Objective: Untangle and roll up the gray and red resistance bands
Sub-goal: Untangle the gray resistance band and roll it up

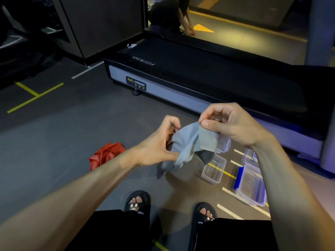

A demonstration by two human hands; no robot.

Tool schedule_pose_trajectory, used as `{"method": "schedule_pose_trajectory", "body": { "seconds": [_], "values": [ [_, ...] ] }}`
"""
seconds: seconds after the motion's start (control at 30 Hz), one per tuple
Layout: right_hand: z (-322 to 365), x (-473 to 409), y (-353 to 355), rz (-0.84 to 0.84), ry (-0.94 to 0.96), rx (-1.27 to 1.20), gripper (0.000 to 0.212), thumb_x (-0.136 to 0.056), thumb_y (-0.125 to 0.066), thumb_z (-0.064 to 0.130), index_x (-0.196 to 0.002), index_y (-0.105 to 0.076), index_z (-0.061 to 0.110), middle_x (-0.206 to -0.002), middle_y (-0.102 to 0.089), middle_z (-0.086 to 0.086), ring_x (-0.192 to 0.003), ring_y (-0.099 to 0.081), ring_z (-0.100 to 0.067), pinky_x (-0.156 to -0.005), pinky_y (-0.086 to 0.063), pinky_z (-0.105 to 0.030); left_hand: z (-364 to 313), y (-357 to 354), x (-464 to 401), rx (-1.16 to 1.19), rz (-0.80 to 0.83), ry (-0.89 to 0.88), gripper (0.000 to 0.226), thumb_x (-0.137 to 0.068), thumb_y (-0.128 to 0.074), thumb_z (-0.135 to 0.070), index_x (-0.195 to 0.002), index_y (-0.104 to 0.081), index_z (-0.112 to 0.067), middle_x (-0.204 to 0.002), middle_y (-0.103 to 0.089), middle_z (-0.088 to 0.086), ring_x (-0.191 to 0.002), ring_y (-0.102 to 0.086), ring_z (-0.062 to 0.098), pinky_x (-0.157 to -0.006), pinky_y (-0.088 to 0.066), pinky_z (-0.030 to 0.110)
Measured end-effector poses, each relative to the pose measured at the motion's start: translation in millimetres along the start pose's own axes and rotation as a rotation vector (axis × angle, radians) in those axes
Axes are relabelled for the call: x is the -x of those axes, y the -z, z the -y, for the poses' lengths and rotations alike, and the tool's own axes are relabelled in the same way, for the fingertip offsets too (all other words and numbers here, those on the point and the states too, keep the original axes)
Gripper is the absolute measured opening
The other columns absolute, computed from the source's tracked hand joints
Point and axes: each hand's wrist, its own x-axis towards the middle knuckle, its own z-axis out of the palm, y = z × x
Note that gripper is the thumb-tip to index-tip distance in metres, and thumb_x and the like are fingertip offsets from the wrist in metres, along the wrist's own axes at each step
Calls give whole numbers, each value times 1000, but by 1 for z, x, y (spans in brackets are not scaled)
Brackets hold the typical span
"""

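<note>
Above gym floor (54, 134), both hands pinch gray band (188, 144) between them.

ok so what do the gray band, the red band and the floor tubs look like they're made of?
Gray band: thin, matte, drapes and folds like fabric or soft latex between left hand and right hand; can't tell which.
Red band: glossier, sharp shiny creases, likely latex or rubber sheet.
Tubs: clear rigid plastic, floor lines show through.

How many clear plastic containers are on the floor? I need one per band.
3, maybe more hidden behind the hands. One open container lies below the gray band; one with blue clips is nearest the right forearm; one is beyond it. Something clear under the right hand is unclear.
</note>
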Motion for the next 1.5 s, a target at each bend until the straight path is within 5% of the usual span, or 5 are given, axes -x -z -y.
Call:
{"method": "schedule_pose_trajectory", "body": {
  "seconds": [0.33,0.47,1.13,1.3,1.5],
  "values": [
    [13,1,-4,24,49,-24,12,-86,-72,16,-94,-72,7,-86,-73,7,-80,-65,-5,-75,-50,-15,6,2,2,-226,30,-30,8,-91,-72,-7,-98,-70,-2,-96,-66,8,-90,-64,20,-83,-50,39],
    [16,2,-6,50,64,-54,11,-86,-72,15,-93,-71,7,-85,-72,7,-78,-64,-4,-74,-50,-16,1,-6,6,-81,136,90,73,-101,-51,-56,-94,-61,15,-94,-59,29,-88,-56,34,-86,-46,55],
    [14,20,23,-62,83,-63,11,-82,-75,31,-89,-76,22,-87,-70,-3,-81,-62,-15,-70,-50,-22,23,12,7,-214,43,204,58,-94,-66,-56,-76,-60,-1,-64,-50,13,-60,-43,22,-58,-35,44],
    [10,21,25,-108,81,-36,7,-88,-73,19,-92,-73,13,-87,-70,-2,-81,-62,-12,-70,-50,-19,16,25,5,-510,-106,102,30,-95,-69,-44,-80,-72,-19,-78,-68,-3,-73,-65,14,-76,-53,37],
    [4,23,35,-241,84,23,11,-86,-71,19,-95,-72,12,-86,-70,5,-80,-61,-8,-72,-50,-17,-5,38,11,180,-60,147,30,-97,-65,-20,-73,-61,-2,-70,-58,6,-68,-54,16,-68,-44,27]
  ]
}}
